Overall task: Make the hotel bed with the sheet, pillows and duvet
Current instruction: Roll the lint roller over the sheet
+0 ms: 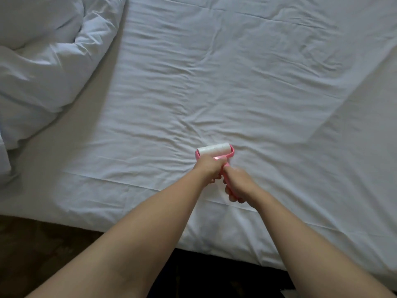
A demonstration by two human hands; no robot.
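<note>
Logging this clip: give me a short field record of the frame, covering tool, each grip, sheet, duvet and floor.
tool: pink lint roller, its roll down on the sheet
left grip: holds the handle just behind the roll
right grip: holds the handle's end
sheet: spread over the bed, wrinkled
duvet: bunched up at upper left, on the bed
floor: dark, along the bottom edge

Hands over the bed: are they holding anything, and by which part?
Yes, a pink lint roller, by its handle: the left hand grips it just behind the white roll, the right hand farther back.
</note>
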